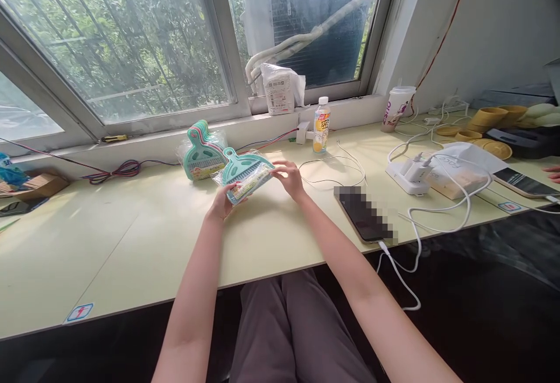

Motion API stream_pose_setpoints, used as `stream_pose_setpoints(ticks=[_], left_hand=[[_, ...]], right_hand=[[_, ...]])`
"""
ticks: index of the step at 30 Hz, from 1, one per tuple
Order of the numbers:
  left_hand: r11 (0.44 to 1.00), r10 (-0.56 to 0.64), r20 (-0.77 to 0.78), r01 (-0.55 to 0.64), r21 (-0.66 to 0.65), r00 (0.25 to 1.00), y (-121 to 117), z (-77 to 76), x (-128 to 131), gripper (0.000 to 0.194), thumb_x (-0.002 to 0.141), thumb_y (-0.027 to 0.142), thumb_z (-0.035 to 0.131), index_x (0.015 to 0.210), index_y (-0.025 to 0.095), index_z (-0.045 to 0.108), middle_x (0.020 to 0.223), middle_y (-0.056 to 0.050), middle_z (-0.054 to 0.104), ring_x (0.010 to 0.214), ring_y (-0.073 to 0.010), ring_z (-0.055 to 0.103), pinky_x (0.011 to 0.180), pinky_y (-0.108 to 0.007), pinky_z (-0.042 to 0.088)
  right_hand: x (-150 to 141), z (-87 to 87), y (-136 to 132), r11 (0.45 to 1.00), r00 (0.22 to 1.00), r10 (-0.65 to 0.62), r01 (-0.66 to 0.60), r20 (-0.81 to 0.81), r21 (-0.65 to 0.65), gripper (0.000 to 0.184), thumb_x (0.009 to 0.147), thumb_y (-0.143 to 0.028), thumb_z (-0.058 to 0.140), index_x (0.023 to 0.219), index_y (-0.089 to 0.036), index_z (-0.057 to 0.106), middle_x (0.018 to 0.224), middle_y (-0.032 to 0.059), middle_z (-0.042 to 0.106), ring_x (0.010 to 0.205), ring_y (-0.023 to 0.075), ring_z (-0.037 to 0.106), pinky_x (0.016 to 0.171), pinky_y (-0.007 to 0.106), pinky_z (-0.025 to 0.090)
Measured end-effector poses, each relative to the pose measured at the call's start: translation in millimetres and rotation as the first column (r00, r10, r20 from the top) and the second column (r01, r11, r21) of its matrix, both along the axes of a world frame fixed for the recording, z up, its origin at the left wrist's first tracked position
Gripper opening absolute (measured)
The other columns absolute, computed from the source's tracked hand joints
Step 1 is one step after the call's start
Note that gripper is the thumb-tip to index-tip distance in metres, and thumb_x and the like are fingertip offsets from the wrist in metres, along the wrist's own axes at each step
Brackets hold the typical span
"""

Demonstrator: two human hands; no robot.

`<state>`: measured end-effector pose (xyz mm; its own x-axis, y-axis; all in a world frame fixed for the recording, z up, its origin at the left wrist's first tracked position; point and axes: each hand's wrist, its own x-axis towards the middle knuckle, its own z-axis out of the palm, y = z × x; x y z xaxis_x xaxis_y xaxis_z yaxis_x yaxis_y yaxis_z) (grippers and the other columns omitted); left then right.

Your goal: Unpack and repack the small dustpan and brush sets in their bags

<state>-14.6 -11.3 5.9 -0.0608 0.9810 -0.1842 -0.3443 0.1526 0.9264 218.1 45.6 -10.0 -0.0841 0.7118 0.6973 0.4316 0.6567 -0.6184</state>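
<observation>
Wrapped dustpan set [248,174] in both hands, over the table

Green pan, clear wrapper, printed label along the near edge; handle points far and left. Tilted, right end higher. Contact with the table [166,249] underneath: cannot tell.

Left hand [222,202]: clamped on the near left corner, thumb on top. Right hand [289,180]: fingers closed on the right end of the package. The hands are apart, with the set between them.

Just beyond, to the left: stack of similar dustpans [202,155], handles upward, near the window wall. Farther left: bundled cable [126,170]. To the far right of the set: drink bottle [321,129], upright. Nearer, right of the right forearm: phone [361,213], partly pixelated, cable plugged in. Farther right: white power strip [406,180]; beyond it, lidded cup [397,108]. On the sill: white paper pack [280,92].
</observation>
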Motion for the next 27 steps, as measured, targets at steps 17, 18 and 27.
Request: stream_pose_setpoints(ticks=[17, 18, 27], left_hand=[[0.953, -0.291, -0.209, 0.302, 0.023, 0.934, -7.7, 0.2, 6.3, 0.057, 0.076, 0.028, 0.074, 0.127, 0.017, 0.053, 0.120, -0.014, 0.066, 0.084, -0.0233, 0.072, 0.078, -0.037, 0.062], [0.947, -0.306, -0.224, 0.319, 0.023, 0.925, -8.0, 0.2, 7.1, 0.059, 0.075, 0.028, 0.075, 0.129, 0.018, 0.052, 0.121, -0.014, 0.065, 0.083, -0.0233, 0.072, 0.077, -0.037, 0.062], [0.937, -0.330, -0.254, 0.348, 0.029, 0.909, -10.8, 2.0, 6.8, 0.074, 0.074, 0.034, 0.076, 0.138, 0.028, 0.040, 0.128, -0.012, 0.061, 0.094, -0.0252, 0.069, 0.075, -0.038, 0.062]], right_hand=[[5.5, -7.7, 0.4, 0.993, 0.989, -0.113, 0.116, 0.092, -0.035, 0.019, 0.091, -0.024, 0.052, 0.085, -0.024, 0.069, 0.101, 0.0040, 0.069, 0.095, 0.0247, 0.055, 0.092, 0.042, 0.039], [5.9, -8.7, 1.6, 0.994, 0.992, -0.107, 0.109, 0.073, -0.027, 0.017, 0.090, -0.024, 0.053, 0.085, -0.024, 0.069, 0.107, 0.0051, 0.067, 0.099, 0.0251, 0.054, 0.093, 0.042, 0.040], [1.9, -25.7, 21.4, 0.828, 0.894, 0.184, -0.365, -0.410, -0.426, 0.043, 0.074, -0.020, 0.057, 0.117, -0.021, 0.062, 0.106, 0.0057, 0.070, 0.094, 0.0207, 0.064, 0.088, 0.038, 0.050]])
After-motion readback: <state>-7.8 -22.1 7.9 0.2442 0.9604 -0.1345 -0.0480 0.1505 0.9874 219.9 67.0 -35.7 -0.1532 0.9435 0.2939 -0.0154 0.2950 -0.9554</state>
